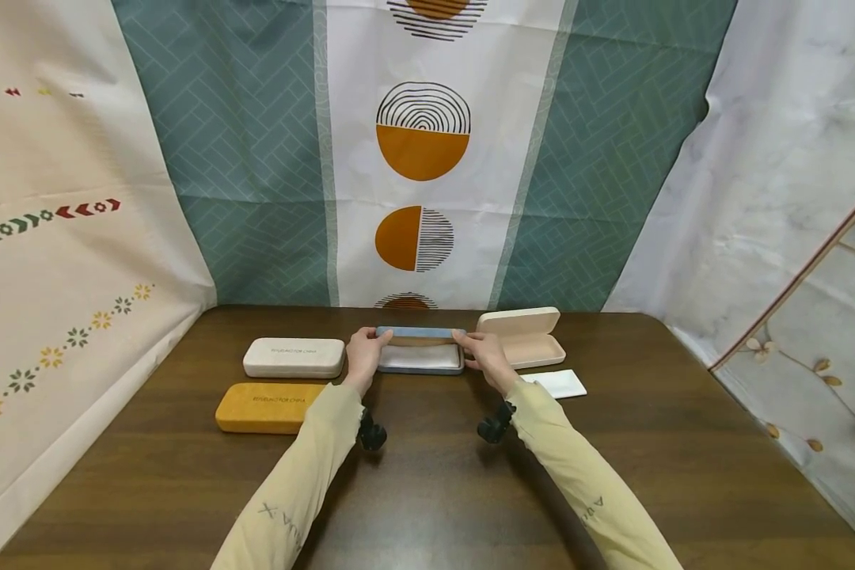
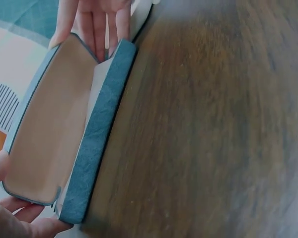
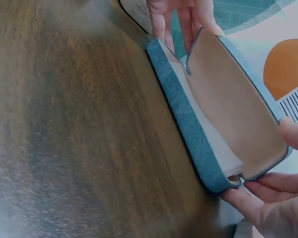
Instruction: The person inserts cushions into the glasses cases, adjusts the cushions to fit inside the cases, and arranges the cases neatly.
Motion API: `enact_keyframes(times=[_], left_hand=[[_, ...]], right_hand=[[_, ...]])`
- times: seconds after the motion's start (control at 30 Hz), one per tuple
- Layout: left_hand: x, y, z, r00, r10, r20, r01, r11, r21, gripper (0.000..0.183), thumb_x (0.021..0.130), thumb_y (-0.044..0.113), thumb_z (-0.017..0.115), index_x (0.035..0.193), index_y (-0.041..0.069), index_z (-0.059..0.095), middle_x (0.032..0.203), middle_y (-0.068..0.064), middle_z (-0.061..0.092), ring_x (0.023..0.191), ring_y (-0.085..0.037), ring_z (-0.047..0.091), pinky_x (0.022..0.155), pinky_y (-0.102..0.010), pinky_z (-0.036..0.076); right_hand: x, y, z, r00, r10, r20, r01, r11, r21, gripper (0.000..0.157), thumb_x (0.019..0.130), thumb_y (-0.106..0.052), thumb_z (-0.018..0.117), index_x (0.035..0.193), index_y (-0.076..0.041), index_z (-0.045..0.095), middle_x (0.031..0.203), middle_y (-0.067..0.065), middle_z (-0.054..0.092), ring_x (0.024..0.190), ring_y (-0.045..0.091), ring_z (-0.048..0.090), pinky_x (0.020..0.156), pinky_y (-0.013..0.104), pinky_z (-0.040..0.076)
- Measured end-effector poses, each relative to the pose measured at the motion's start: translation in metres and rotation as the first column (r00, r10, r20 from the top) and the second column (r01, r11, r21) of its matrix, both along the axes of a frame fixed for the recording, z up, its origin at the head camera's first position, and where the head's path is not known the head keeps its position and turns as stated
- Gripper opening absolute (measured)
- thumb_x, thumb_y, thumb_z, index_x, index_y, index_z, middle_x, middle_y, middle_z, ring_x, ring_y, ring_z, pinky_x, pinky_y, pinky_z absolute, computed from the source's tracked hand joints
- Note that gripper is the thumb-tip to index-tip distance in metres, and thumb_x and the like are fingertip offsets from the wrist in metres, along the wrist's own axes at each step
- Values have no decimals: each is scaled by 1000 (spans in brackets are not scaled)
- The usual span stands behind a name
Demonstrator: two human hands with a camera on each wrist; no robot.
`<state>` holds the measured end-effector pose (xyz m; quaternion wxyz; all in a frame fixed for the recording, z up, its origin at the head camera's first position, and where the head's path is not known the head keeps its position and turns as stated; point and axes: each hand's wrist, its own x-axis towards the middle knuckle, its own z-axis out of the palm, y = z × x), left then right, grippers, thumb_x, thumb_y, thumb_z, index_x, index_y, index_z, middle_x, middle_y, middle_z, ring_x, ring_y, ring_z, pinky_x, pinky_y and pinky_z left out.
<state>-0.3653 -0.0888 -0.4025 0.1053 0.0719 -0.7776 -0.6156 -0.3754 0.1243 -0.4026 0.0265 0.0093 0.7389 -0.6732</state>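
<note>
A blue glasses case (image 1: 420,370) lies toward the far side of the table, its lid raised and its tan lining (image 2: 49,124) showing. White folded cloth (image 3: 211,129) fills the base. At the case's left end, my left hand (image 1: 362,358) holds it, thumb on the lid's edge and fingers low by the base. My right hand (image 1: 490,358) grips the opposite end in the same way, as the right wrist view shows with the thumb (image 3: 294,134) on the lid's rim. Whether anything lies under the cloth is hidden.
To the left are a closed white glasses case (image 1: 294,366) and, nearer, a closed yellow one (image 1: 260,416), partly behind the left sleeve. On the right stands an open pale pink case (image 1: 518,323), with a white folded cloth (image 1: 564,384) in front. Fabric hangs behind the brown table (image 1: 427,491).
</note>
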Motion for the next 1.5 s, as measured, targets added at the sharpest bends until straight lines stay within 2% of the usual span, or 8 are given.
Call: enact_keyframes(times=[0.3,0.57,0.87,1.2,1.5], left_hand=[[2,5,-8,998,47,-53,-46,999,24,43,88,17,61,119,-10,49,109,-24,54,99,-33,51,84,-43,39],[3,6,-10,995,73,-64,-73,997,13,39,87,14,63,116,-10,52,107,-23,55,98,-34,51,82,-42,41],[4,5,-9,997,66,-40,-63,996,58,42,86,15,64,118,-9,51,111,-24,54,100,-35,49,83,-44,40],[5,4,-8,997,67,-37,-66,997,25,40,87,12,62,119,-9,51,116,-24,52,105,-33,48,85,-43,39],[6,5,-9,996,71,-46,-70,997,16,39,86,10,63,118,-10,51,112,-24,54,101,-33,49,82,-42,40]], right_hand=[[3,1,-5,1000,-17,-23,16,999,-42,56,88,-21,62,125,14,41,129,25,41,115,33,42,87,43,40],[3,0,-7,999,-27,-23,26,999,-38,55,87,-20,63,126,13,42,128,26,41,114,33,44,86,42,41],[3,1,-8,999,-40,-25,39,999,-34,54,87,-18,63,125,13,43,128,26,41,114,33,44,87,42,40],[6,-2,-5,999,-36,-31,34,998,-48,52,86,-13,64,126,13,43,126,27,43,110,33,47,88,41,39],[5,-3,-8,999,-41,-28,40,999,-32,52,86,-12,64,126,12,43,126,26,43,109,32,48,87,40,41]])
